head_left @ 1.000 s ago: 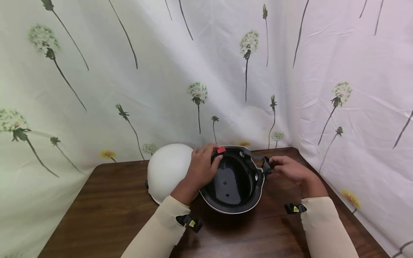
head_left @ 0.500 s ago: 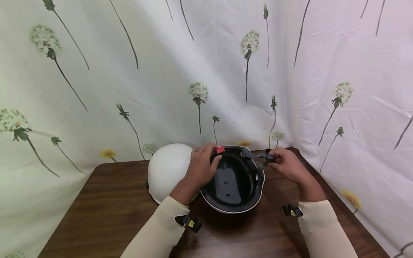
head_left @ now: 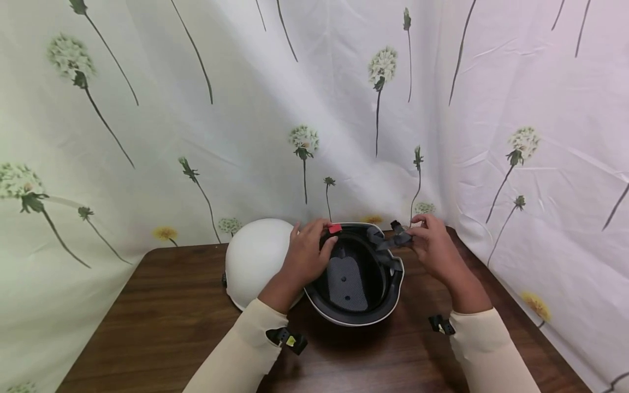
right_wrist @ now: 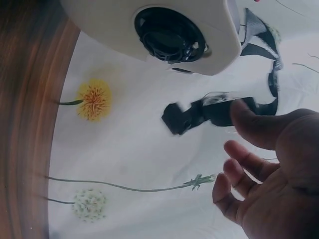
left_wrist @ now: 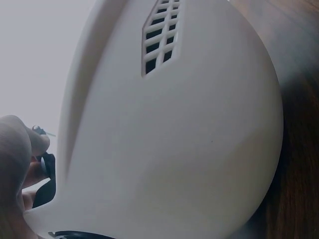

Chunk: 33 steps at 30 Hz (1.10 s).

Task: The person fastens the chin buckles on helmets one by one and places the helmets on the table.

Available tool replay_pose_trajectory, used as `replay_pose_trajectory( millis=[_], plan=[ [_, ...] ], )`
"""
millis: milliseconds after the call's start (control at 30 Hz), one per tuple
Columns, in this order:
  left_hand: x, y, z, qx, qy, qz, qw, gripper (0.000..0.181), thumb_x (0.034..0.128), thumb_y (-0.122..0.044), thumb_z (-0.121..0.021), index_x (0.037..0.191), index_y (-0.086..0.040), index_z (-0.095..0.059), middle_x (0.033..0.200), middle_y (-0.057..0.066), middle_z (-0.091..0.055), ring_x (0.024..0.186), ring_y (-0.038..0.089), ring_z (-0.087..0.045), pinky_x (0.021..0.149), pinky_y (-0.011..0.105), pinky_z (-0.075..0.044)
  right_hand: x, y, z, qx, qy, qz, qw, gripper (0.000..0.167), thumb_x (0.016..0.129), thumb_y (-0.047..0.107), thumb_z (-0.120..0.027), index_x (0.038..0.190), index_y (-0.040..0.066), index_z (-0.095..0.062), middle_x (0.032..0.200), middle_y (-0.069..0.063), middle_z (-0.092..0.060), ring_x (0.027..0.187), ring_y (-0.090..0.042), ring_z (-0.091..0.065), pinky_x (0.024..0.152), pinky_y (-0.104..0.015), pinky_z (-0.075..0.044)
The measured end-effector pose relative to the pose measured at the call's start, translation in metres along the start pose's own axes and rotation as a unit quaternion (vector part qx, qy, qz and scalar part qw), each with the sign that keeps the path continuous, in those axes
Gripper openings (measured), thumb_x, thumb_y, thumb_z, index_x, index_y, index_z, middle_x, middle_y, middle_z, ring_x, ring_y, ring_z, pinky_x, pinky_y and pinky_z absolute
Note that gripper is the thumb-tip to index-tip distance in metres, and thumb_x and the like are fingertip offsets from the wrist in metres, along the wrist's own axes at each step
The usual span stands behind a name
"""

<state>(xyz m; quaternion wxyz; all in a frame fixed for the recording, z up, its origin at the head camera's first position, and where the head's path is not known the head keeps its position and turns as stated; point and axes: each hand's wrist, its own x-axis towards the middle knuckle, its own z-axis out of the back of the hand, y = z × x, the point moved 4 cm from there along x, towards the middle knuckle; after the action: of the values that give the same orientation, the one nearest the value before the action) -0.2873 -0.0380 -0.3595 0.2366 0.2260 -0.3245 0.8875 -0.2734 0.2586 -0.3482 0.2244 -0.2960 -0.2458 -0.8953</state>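
Observation:
A white helmet (head_left: 351, 318) with a black padded inside lies upturned on the table. My left hand (head_left: 306, 255) is at its left rim, pinching a black strap end with a red tab (head_left: 335, 228). In the left wrist view the white shell (left_wrist: 164, 149) with a lattice vent fills the frame, and fingers (left_wrist: 15, 159) hold the dark strap (left_wrist: 46, 194) at its edge. My right hand (head_left: 434, 248) pinches the black chin strap (head_left: 399, 238) near the right rim. In the right wrist view the thumb lies on that strap (right_wrist: 219, 112), whose black end piece hangs free.
A second white helmet (head_left: 257, 262) stands dome up just left of the upturned one, partly behind my left arm. Brown wooden table (head_left: 167, 322) extends around them. A white flower-printed cloth (head_left: 236, 136) hangs close behind and to the right.
My right hand has lifted the chin strap and moved up and slightly left, closer to the helmet's rim. My left hand has stayed in place, as have both helmets.

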Motion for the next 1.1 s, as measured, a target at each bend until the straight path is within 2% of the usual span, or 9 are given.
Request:
replay_pose_trajectory(
  millis=[200, 300, 433, 500, 700, 800, 933, 1033, 1100],
  plan=[
    [-0.0004, 0.0012, -0.0006, -0.003, -0.008, -0.007, 0.9999, 0.032, 0.1085, -0.02, -0.068, 0.136, -0.005, -0.063, 0.134, 0.018, -0.073, 0.132, 0.036, -0.068, 0.125, 0.078, -0.029, -0.0008, 0.0024, 0.0, 0.007, 0.012, -0.019, 0.9997, 0.018, 0.097, -0.011, -0.073, 0.114, -0.004, -0.074, 0.13, -0.023, -0.061, 0.087, -0.031, -0.072, 0.073, -0.044, -0.058],
    [-0.0002, 0.0019, -0.0011, -0.005, -0.008, -0.006, 0.9999, 0.032, 0.1087, -0.021, -0.068, 0.136, -0.005, -0.063, 0.136, 0.018, -0.073, 0.134, 0.037, -0.067, 0.125, 0.078, -0.029, -0.0003, 0.0021, -0.0013, 0.015, 0.024, -0.03, 0.9992, 0.019, 0.102, -0.01, -0.068, 0.121, -0.005, -0.069, 0.136, -0.023, -0.063, 0.093, -0.032, -0.075, 0.077, -0.045, -0.059],
    [-0.0002, 0.0011, -0.0008, -0.002, -0.004, -0.001, 1.0, 0.033, 0.1091, -0.022, -0.068, 0.137, -0.005, -0.063, 0.139, 0.018, -0.072, 0.137, 0.037, -0.065, 0.127, 0.076, -0.028, 0.0, 0.0013, -0.0022, 0.024, 0.021, -0.039, 0.9987, 0.018, 0.104, -0.008, -0.065, 0.121, -0.005, -0.07, 0.138, -0.025, -0.065, 0.114, -0.043, -0.072, 0.089, -0.056, -0.061],
    [-0.0002, 0.0003, -0.0005, 0.0, -0.003, 0.0, 1.0, 0.034, 0.1091, -0.022, -0.068, 0.137, -0.004, -0.063, 0.14, 0.018, -0.071, 0.138, 0.037, -0.065, 0.127, 0.076, -0.028, 0.0, 0.001, -0.0027, 0.03, 0.016, -0.038, 0.9987, 0.017, 0.103, -0.007, -0.067, 0.12, -0.005, -0.073, 0.138, -0.026, -0.066, 0.114, -0.043, -0.072, 0.088, -0.056, -0.061],
    [-0.0006, 0.0, -0.0006, 0.0, 0.0, 0.004, 1.0, 0.034, 0.1091, -0.022, -0.068, 0.138, -0.004, -0.063, 0.141, 0.018, -0.071, 0.139, 0.036, -0.065, 0.127, 0.076, -0.028, 0.0006, 0.0035, -0.0044, 0.04, 0.004, -0.022, 0.999, 0.023, 0.102, -0.008, -0.069, 0.122, -0.003, -0.077, 0.14, -0.024, -0.066, 0.091, -0.031, -0.072, 0.074, -0.041, -0.057],
    [-0.0012, -0.0006, -0.0006, 0.002, 0.0, 0.004, 1.0, 0.034, 0.1091, -0.022, -0.068, 0.138, -0.004, -0.063, 0.141, 0.018, -0.071, 0.139, 0.036, -0.065, 0.127, 0.075, -0.028, 0.0005, 0.0038, -0.0062, 0.054, 0.025, -0.035, 0.9976, 0.032, 0.102, -0.009, -0.064, 0.133, -0.006, -0.073, 0.154, -0.025, -0.057, 0.097, -0.031, -0.071, 0.074, -0.038, -0.055],
    [-0.0019, -0.0011, -0.0005, 0.003, 0.001, 0.002, 1.0, 0.034, 0.1091, -0.022, -0.068, 0.137, -0.004, -0.063, 0.139, 0.018, -0.071, 0.138, 0.036, -0.065, 0.127, 0.075, -0.028, -0.0001, 0.0049, -0.0086, 0.078, 0.058, -0.041, 0.9945, 0.05, 0.099, -0.009, -0.06, 0.15, -0.01, -0.059, 0.169, -0.027, -0.039, 0.135, -0.04, -0.059, 0.087, -0.047, -0.052],
    [-0.002, -0.0008, -0.0006, 0.002, 0.003, 0.002, 1.0, 0.034, 0.1093, -0.023, -0.068, 0.137, -0.004, -0.063, 0.139, 0.018, -0.072, 0.138, 0.036, -0.065, 0.127, 0.075, -0.028, -0.0009, 0.0056, -0.0086, 0.099, 0.07, -0.041, 0.9917, 0.057, 0.099, -0.008, -0.054, 0.156, -0.011, -0.052, 0.17, -0.026, -0.035, 0.141, -0.039, -0.049, 0.094, -0.047, -0.045],
    [-0.0021, -0.0003, -0.001, 0.003, 0.004, 0.003, 1.0, 0.034, 0.1093, -0.023, -0.068, 0.137, -0.004, -0.063, 0.139, 0.017, -0.072, 0.138, 0.036, -0.065, 0.127, 0.075, -0.028, -0.0018, 0.0057, -0.0084, 0.113, 0.065, -0.037, 0.9908, 0.055, 0.101, -0.007, -0.051, 0.155, -0.011, -0.052, 0.168, -0.025, -0.036, 0.131, -0.034, -0.052, 0.094, -0.04, -0.042]
  ],
)
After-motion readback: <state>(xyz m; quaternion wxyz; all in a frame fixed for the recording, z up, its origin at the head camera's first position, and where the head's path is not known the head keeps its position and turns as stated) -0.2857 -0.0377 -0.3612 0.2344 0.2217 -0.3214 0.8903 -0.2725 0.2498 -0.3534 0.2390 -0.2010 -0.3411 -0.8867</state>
